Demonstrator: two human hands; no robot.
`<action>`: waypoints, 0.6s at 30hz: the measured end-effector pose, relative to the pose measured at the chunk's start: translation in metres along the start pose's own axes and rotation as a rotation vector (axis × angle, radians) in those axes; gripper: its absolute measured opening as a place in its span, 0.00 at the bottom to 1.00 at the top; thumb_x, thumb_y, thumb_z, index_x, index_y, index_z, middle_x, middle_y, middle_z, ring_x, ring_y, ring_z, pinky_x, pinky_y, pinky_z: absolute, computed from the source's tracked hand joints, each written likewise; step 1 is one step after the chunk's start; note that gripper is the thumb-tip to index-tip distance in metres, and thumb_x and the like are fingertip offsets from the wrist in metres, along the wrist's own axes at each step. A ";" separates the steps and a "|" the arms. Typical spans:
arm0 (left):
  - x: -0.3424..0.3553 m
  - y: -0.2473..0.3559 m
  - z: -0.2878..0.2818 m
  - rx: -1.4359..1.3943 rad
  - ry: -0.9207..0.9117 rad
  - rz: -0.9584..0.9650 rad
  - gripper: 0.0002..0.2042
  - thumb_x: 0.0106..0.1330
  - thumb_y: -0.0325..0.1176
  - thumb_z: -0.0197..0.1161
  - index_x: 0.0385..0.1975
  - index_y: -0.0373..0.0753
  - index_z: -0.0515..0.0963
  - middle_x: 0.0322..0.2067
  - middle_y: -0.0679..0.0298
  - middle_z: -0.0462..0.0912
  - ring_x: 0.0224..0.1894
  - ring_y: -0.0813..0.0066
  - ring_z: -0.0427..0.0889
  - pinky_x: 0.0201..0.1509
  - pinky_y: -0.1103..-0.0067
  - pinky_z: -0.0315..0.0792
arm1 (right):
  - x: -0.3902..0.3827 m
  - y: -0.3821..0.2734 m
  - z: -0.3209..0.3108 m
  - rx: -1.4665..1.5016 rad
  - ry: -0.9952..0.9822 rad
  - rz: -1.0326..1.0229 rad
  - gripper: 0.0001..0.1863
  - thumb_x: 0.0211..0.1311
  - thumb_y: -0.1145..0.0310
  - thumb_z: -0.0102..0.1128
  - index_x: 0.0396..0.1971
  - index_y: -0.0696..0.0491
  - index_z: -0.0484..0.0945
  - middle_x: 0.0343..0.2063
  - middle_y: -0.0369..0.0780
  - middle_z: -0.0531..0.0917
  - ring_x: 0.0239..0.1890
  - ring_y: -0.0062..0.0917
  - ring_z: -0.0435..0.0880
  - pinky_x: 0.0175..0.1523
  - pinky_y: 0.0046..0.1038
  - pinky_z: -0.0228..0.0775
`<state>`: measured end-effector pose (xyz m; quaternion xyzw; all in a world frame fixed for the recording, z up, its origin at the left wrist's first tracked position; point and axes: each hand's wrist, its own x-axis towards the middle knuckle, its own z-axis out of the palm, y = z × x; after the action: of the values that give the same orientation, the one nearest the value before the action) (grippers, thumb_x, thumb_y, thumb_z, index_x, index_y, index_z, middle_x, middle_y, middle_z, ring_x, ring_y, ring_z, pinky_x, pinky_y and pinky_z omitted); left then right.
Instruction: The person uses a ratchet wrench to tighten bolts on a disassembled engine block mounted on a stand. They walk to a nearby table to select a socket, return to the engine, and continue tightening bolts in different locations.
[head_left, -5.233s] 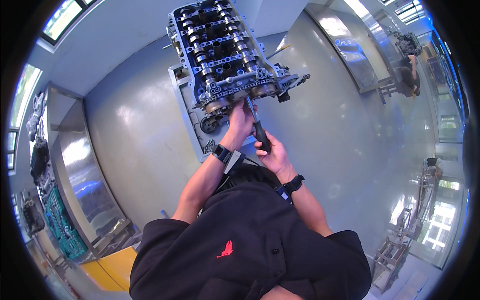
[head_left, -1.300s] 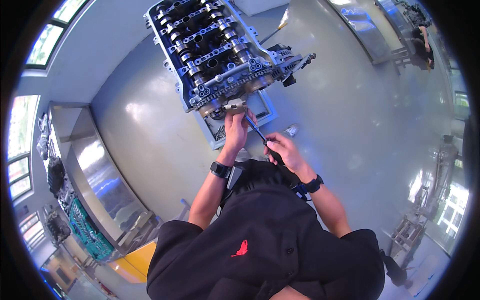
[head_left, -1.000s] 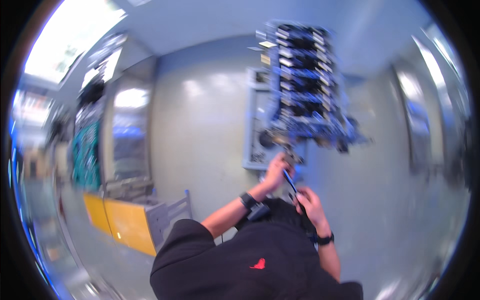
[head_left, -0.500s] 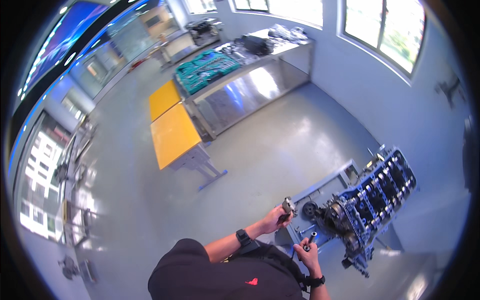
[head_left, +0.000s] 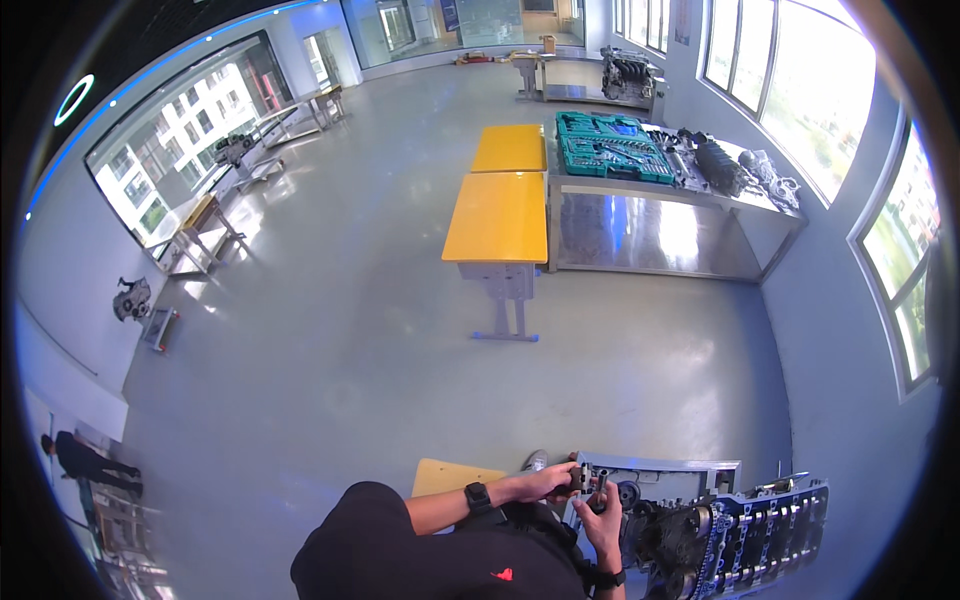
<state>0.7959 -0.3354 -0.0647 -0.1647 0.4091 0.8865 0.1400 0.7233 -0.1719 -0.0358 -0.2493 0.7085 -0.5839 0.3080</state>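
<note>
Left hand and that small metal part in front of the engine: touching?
Touching. The head view shows the left hand with fingers wrapped around the small metal part.

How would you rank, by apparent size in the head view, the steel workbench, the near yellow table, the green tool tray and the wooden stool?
1. Steel workbench.
2. Near yellow table.
3. Green tool tray.
4. Wooden stool, partly hidden; unsure against the farther tray.

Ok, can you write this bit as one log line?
left hand: holds small metal part | right hand: grips dark tool | engine: beside hands
</note>
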 end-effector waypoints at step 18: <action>0.126 0.127 -0.051 0.039 -0.098 -0.047 0.11 0.63 0.28 0.42 0.40 0.42 0.72 0.15 0.76 0.59 0.14 0.89 0.56 0.16 0.88 0.50 | 0.185 -0.026 -0.014 -0.052 0.222 -0.054 0.13 0.47 0.73 0.65 0.33 0.60 0.74 0.21 0.32 0.75 0.23 0.12 0.69 0.28 0.16 0.61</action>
<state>0.6420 -0.4399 -0.0612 -0.1278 0.4149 0.8818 0.1841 0.5858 -0.2996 -0.0349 -0.2100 0.7461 -0.5975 0.2055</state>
